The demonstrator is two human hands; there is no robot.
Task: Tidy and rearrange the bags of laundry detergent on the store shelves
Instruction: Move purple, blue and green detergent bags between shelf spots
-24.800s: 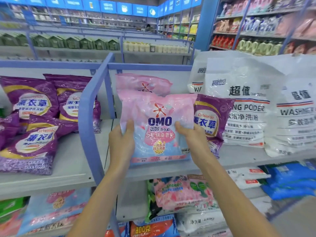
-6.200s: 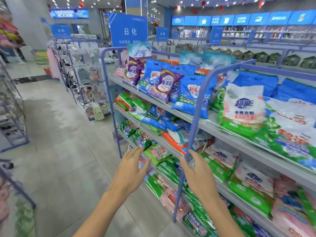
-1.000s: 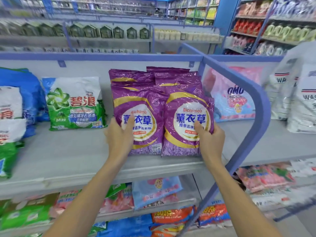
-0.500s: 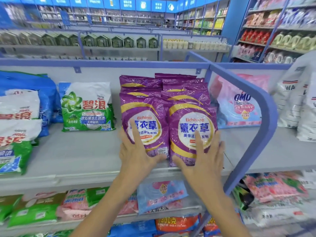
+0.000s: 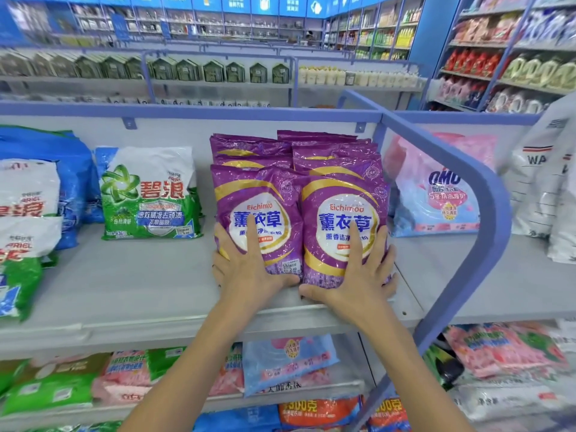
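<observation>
Grey metal shelf (image 5: pixel 124 294) carries the stock under inspection. Nearest, both hands lie flat and spread against the two front purple bags: left hand (image 5: pixel 249 269) on the left bag (image 5: pixel 258 198), right hand (image 5: pixel 358 275) on the right bag (image 5: pixel 343 207). Neither hand closes round anything; fingers are splayed wide, palms pressing the lower faces, thumbs at the bags' bottom edges.

The two bags stand upright, side by side and touching, near the shelf's front edge, just left of the blue divider rail (image 5: pixel 486 213). Behind them, further purple bags (image 5: pixel 311 148) stand in two rows toward the back panel.

Left of the stack, apart from it, a green Ariel bag (image 5: pixel 149 194) stands alone. Right, beyond the rail, a pink OMO bag (image 5: pixel 436 194).

Judgement: the step in hand is squaring and pressing the purple rows into line. The next move likely calls for an even push with both palms, then release, taking care the soft bags do not slump forward.
</observation>
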